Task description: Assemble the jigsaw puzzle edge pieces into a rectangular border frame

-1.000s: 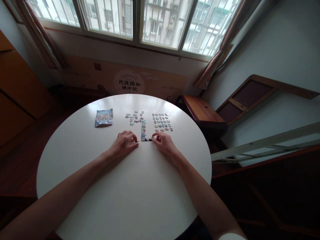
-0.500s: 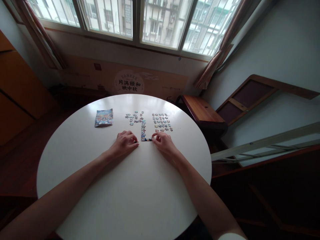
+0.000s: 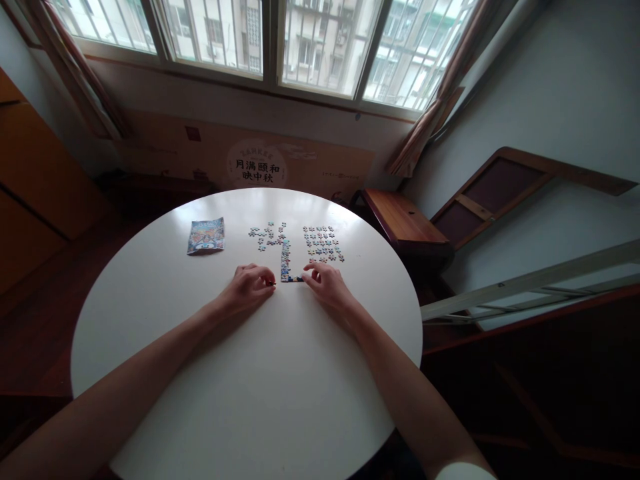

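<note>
My left hand (image 3: 250, 283) is pinched on a small dark puzzle piece (image 3: 272, 284), just left of the joined pieces' lower corner. An L-shaped strip of joined puzzle pieces (image 3: 285, 261) lies on the white round table (image 3: 250, 393), with a column going away from me and a short dark row along the near side. At the right end of that row is my right hand (image 3: 323, 281), thumb and forefinger apart, the thumb at or very near the last piece. My right fingers hide part of that end.
Loose puzzle pieces (image 3: 323, 243) are laid out in rows behind my right hand. More scattered pieces (image 3: 260, 233) lie left of the column. A colourful printed sheet or packet (image 3: 206, 237) rests at the left. A wooden bench (image 3: 403, 217) stands beyond the table's right edge.
My right thumb and forefinger have parted slightly at the row's end. My left hand keeps its piece in nearly the same place. The whole view has shifted a little.
</note>
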Motion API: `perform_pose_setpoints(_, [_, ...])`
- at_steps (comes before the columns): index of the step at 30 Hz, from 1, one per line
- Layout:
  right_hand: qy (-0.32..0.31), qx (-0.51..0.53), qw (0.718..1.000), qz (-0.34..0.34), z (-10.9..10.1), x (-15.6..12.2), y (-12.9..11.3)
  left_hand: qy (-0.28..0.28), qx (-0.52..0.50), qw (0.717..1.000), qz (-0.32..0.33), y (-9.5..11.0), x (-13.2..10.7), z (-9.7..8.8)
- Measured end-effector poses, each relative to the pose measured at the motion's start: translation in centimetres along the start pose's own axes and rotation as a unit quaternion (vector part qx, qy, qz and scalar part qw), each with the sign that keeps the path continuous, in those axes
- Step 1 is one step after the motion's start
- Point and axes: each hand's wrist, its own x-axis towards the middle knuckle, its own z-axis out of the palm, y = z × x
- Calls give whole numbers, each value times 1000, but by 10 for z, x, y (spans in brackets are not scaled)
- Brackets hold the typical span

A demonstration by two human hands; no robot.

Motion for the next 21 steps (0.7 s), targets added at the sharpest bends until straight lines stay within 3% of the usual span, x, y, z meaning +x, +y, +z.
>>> perform_pose_setpoints(6, [51,86,994,-50,2,-3,-15,23,-126,992,15,9,0,6])
perform_pose_setpoints(10, [-7,141,983,-114,7,-8,-27,25,-184,983,-8,17,-2,9])
perform_pose_setpoints(14, [-51,170,975,-133,15,-12,-31,14,-223,975,-12,18,-5,12])
perform_pose_setpoints(21, [-25,214,968,-132,21,-9,-31,30,-295,953,-58,22,-3,6])
